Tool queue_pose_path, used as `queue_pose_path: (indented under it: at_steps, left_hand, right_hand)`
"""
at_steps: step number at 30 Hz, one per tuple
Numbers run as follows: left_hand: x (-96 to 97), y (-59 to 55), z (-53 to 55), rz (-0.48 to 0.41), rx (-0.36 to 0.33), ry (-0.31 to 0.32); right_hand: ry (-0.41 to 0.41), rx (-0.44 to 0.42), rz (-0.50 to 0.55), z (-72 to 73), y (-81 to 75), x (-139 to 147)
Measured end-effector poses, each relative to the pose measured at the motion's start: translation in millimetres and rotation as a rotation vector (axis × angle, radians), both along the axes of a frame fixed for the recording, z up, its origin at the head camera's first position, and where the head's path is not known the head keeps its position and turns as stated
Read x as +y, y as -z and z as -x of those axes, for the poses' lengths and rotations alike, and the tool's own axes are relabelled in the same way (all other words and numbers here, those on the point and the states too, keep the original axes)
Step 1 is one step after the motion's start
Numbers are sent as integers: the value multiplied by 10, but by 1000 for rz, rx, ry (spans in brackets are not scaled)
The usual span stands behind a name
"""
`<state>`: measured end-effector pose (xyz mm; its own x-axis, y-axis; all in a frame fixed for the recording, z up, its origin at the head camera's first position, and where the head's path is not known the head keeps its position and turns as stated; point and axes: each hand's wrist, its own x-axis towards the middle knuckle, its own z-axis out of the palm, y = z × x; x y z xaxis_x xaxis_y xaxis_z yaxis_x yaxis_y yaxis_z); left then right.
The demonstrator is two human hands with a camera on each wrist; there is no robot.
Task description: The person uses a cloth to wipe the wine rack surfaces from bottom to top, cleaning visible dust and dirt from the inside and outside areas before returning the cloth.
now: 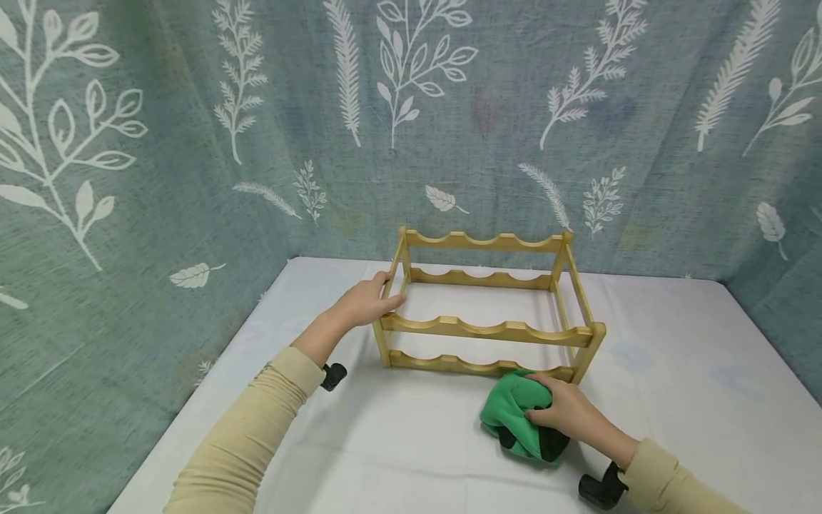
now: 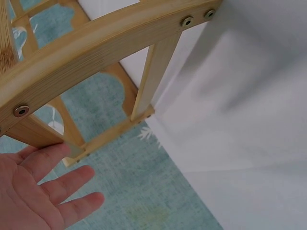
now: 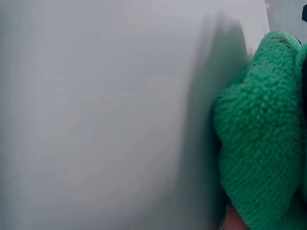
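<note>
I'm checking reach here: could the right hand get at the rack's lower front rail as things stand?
Probably yes: the right hand looks close to the right end of the lower front rail, though the green cloth it grips may come between.

"What did you count?"
"One wooden rack (image 1: pixel 449 327), one green cloth (image 1: pixel 514 405) and one desk (image 1: pixel 398 442)."
"And what more?"
"There was one left grip (image 1: pixel 362 303), one right grip (image 1: pixel 570 410) and two sleeves (image 1: pixel 250 428)."

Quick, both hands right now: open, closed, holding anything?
Left hand: open, touching the left side of the wooden wine rack.
Right hand: closed, holding the bunched green fuzzy cloth.
</note>
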<state>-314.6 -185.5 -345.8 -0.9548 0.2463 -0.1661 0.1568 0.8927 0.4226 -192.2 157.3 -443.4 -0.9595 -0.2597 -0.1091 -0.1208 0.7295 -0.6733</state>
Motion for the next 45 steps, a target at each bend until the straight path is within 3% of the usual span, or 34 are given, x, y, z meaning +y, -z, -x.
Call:
queue_pose_path:
  at_steps: [11, 17, 23, 31, 45]
  left_hand:
    - [-26, -29, -6, -5, 1, 0]
    - [-67, -22, -3, -23, -13, -1]
    - [-89, -1, -1, -23, -17, -7]
    - [-58, -17, -26, -26, -37, -1]
    - [-22, 7, -4, -28, -47, 25]
  right_hand:
    - [36, 10, -82, -89, -37, 526]
    - [10, 11, -58, -86, -44, 546]
    - [-22, -1, 6, -29, -52, 247]
    - [-59, 56, 46, 101, -54, -381]
    - [-283, 66, 231, 310, -120, -1539]
